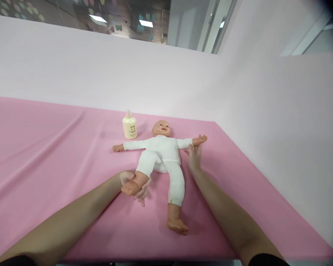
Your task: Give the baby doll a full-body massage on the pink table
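A baby doll [166,149] with a white cloth body lies on its back on the pink surface [58,155], head away from me and arms spread wide. My left hand [135,186] is wrapped round the doll's ankle on the left side, and that leg is raised and bent. The other leg stretches toward me. My right hand [194,157] is at the doll's forearm on the right side, with fingers under and against the wrist; part of the fingers is hidden behind the arm.
Left of the doll's head stands a pale yellow lotion bottle [130,126] with a clear cap. White walls [100,70] rise behind and on the right. A window [133,22] runs above the back wall. Soft folds cross the pink cover on the left.
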Action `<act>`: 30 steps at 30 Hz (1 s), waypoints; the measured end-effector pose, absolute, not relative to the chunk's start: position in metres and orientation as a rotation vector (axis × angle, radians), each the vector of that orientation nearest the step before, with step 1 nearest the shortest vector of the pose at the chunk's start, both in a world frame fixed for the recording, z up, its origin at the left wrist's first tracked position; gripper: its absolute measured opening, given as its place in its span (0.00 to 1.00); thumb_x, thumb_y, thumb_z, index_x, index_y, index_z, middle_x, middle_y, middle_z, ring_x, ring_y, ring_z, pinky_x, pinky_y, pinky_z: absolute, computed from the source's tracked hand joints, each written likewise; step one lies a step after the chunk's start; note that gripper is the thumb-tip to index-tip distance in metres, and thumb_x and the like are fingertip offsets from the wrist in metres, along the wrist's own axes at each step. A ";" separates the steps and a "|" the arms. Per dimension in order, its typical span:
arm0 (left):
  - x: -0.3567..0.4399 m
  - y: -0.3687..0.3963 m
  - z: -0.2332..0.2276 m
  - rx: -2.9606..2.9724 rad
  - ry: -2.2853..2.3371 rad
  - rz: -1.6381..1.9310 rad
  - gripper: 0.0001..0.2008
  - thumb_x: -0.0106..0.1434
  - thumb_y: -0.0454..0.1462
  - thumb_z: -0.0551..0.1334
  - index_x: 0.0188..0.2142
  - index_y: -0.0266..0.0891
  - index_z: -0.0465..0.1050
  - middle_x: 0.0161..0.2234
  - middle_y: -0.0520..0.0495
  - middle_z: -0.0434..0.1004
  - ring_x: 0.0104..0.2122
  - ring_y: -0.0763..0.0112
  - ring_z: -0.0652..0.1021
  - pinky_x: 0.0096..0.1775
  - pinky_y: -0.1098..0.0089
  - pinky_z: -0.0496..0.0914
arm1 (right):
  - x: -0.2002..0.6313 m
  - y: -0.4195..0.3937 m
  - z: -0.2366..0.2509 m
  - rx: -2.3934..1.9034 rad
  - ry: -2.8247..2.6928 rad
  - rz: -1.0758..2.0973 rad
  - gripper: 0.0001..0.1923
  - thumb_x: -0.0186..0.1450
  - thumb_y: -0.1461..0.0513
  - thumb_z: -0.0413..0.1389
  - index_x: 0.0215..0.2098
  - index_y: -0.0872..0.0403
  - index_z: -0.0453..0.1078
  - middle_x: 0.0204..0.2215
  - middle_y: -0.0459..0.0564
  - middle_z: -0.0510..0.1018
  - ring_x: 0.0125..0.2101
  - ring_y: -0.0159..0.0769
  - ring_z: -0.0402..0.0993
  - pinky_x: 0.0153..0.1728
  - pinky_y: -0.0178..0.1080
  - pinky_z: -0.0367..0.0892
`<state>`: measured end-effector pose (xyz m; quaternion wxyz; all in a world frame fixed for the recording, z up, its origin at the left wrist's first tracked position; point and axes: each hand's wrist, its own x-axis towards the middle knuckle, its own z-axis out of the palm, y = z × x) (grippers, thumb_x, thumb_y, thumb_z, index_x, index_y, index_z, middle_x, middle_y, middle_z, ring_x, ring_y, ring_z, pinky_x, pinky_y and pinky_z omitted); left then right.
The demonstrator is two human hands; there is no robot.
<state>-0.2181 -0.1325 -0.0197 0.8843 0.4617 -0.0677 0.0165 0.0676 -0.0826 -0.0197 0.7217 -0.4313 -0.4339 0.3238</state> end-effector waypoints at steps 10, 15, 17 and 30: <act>-0.205 -0.131 -0.016 0.804 0.177 0.410 0.28 0.60 0.61 0.47 0.28 0.39 0.63 0.11 0.56 0.54 0.20 0.71 0.64 0.39 0.58 0.68 | 0.052 -0.098 -0.022 -0.918 -1.562 0.610 0.22 0.60 0.57 0.58 0.53 0.48 0.67 0.54 0.49 0.71 0.55 0.40 0.67 0.58 0.48 0.63; -0.202 -0.132 -0.013 0.762 0.223 0.432 0.27 0.60 0.59 0.51 0.32 0.37 0.66 0.13 0.56 0.56 0.21 0.72 0.64 0.42 0.59 0.67 | 0.056 -0.096 -0.018 -0.887 -1.873 0.334 0.16 0.63 0.60 0.53 0.50 0.45 0.69 0.53 0.45 0.73 0.60 0.39 0.62 0.63 0.51 0.56; -0.201 -0.133 -0.011 0.736 0.246 0.452 0.27 0.60 0.59 0.51 0.32 0.36 0.67 0.14 0.56 0.56 0.22 0.72 0.65 0.42 0.60 0.67 | 0.057 -0.096 -0.018 -0.891 -1.934 0.270 0.17 0.64 0.61 0.51 0.51 0.45 0.69 0.54 0.46 0.72 0.60 0.39 0.61 0.62 0.52 0.56; -0.201 -0.129 -0.022 0.806 0.167 0.408 0.28 0.61 0.60 0.50 0.34 0.37 0.69 0.16 0.54 0.62 0.24 0.69 0.68 0.44 0.58 0.67 | 0.056 -0.094 -0.022 -0.869 -1.897 0.306 0.17 0.63 0.64 0.52 0.50 0.46 0.70 0.53 0.47 0.72 0.59 0.39 0.62 0.62 0.50 0.56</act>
